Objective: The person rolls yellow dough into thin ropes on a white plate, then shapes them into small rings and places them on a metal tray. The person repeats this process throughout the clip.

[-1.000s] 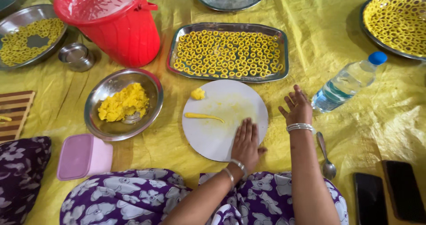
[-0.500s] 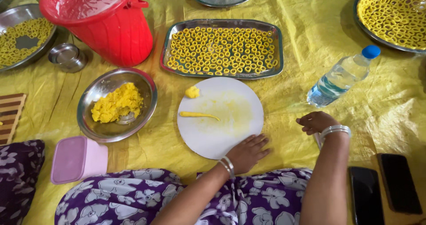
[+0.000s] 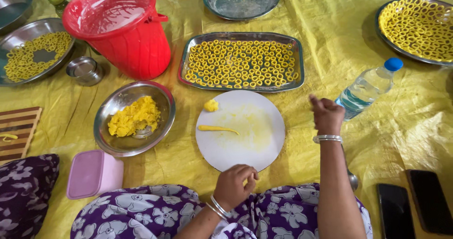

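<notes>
Centrally, thin yellow dough strip (image 3: 218,129) on white round board (image 3: 255,149).

You are looking at a brightly and evenly lit scene; soft daylight is washing over the yellow sheet (image 3: 330,93). Glare is showing on the red bucket (image 3: 118,29) rim and the steel bowl (image 3: 134,119) just below it. Shadows are lying short and faint. Your right hand (image 3: 326,115) is blurring slightly with motion; everything else is staying sharp.
</notes>
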